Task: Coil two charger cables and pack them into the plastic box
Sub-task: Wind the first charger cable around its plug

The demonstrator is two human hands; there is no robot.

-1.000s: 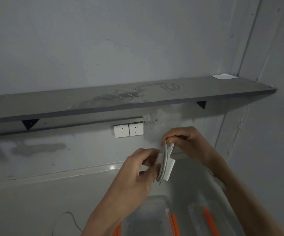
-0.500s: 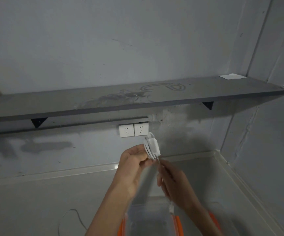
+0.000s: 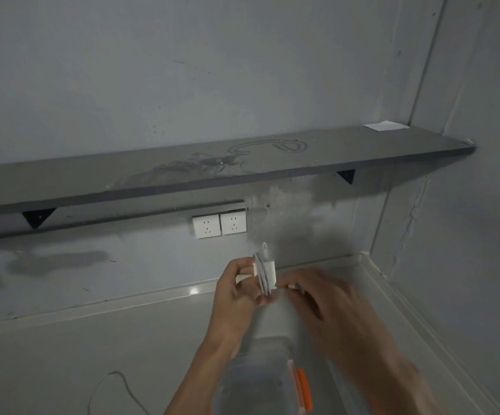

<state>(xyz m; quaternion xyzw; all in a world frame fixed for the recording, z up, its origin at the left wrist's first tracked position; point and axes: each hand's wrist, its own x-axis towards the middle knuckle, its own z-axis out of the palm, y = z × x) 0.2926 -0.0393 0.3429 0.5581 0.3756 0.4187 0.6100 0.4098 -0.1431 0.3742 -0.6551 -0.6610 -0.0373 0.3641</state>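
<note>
I see the left hand (image 3: 236, 298) pinching a coiled white cable (image 3: 263, 272) above the clear box (image 3: 254, 378). The blurred right hand (image 3: 323, 304) touches the coil's lower end.

shelf (image 3: 183, 175): grey, dusty, runs across far wall
brackets (image 3: 37, 217): black, under shelf
paper (image 3: 385, 126): white, right end of shelf
sockets (image 3: 219, 225): two, white, side by side below shelf
surface (image 3: 78, 339): grey

Place: bare utility or work room.
Walls: scuffed grey paint above the fingers (image 3: 244, 272).
Fittings: dusty dark grey wall shelf (image 3: 213, 172), twin white wall sockets (image 3: 219, 225).
Surface: pale grey surface (image 3: 93, 339).
</note>
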